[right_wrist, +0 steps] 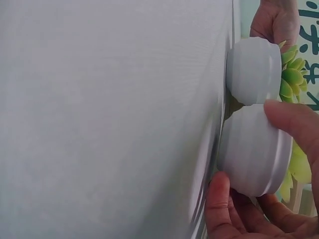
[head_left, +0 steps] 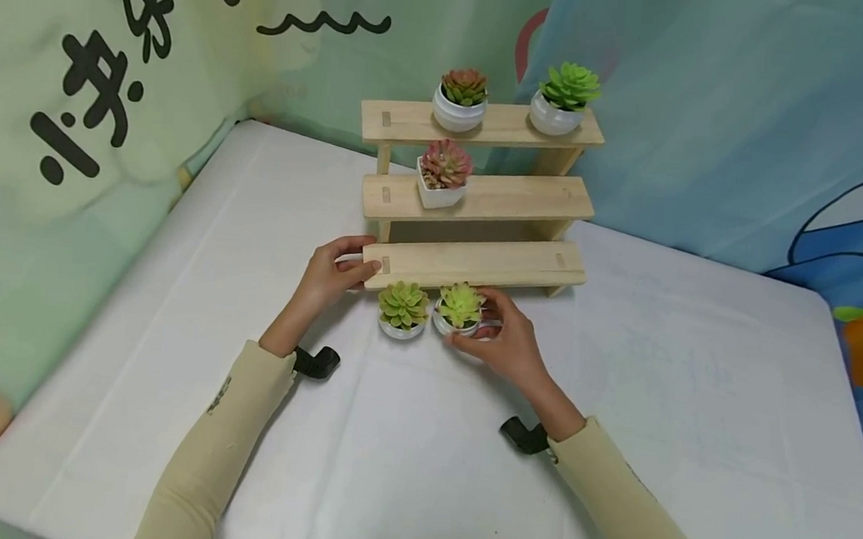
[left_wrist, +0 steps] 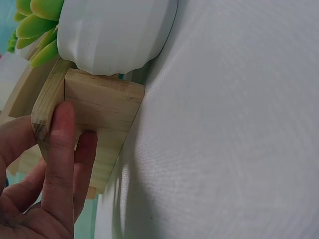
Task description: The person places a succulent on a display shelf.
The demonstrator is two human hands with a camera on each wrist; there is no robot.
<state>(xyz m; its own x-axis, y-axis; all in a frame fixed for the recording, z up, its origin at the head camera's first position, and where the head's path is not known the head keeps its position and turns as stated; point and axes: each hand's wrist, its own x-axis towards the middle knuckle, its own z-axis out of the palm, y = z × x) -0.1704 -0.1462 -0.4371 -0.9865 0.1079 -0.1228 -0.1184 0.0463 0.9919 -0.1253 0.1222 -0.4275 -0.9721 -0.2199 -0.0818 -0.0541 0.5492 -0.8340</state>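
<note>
My left hand grips the left end of the bottom step of a three-tier wooden stand. In the left wrist view, fingers lie along the end of its board. My right hand holds a potted succulent with yellow-green leaves, thumb and fingers around its round white pot. This pot stands on the table in front of the bottom step. Close to its left is another green succulent in a white pot, which no hand touches.
On the top step sit a reddish-green succulent and a bright green one. The middle step bears a pink succulent in a square white pot. A white cloth covers the table. Printed curtains hang behind and at the left.
</note>
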